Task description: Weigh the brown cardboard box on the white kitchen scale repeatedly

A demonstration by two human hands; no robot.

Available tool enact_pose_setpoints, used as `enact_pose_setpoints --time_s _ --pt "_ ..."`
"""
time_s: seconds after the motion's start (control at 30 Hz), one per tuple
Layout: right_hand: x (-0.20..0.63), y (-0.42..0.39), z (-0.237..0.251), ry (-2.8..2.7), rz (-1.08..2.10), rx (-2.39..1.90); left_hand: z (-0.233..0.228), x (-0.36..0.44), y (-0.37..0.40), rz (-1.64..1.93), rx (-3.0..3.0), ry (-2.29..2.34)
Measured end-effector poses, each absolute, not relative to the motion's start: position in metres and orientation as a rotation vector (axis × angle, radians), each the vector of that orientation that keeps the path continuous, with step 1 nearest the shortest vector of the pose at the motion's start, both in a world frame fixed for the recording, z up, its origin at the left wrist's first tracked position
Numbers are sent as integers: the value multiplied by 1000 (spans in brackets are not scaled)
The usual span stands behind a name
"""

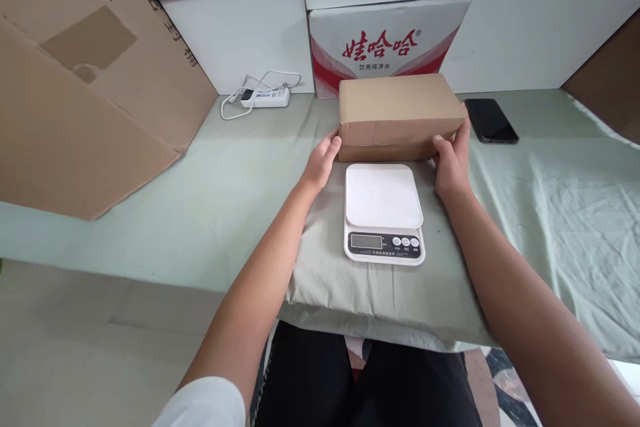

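A brown cardboard box lies on the pale green cloth, just beyond a white digital kitchen scale. My left hand presses against the box's left end. At the right end my right hand grips the box, thumb on the front face and fingers up the side. The box seems to rest on the cloth behind the scale; the scale's platform is bare and its display is blank.
A black phone lies right of the box. A white power strip with its cable sits at the back left. A red-and-white printed carton and white boxes line the back. Large brown cardboard leans at left.
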State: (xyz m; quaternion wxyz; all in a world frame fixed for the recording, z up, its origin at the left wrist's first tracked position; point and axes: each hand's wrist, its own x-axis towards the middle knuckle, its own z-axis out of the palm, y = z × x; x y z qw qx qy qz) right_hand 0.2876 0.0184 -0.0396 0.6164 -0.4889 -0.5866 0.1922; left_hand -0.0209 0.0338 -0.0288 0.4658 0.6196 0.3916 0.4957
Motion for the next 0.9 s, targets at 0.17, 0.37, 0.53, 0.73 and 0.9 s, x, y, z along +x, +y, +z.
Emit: enact_pose_setpoints --time_s 0.17,0.37,0.53,0.73,0.9 --pt "275 7 -28 -1326 408 -1065 -28 -18 30 1279 1481 909" --pt "268 -21 -2 -1378 268 -1094 -11 -19 8 1364 1550 836" --pt "263 -54 15 -1365 266 -1009 2 -29 -34 1352 1580 760" --pt "266 -105 -6 -1327 305 -916 -8 -44 -96 1359 1589 663" --pt "268 -136 -23 -1328 346 -969 -16 -48 -113 1328 1590 654"
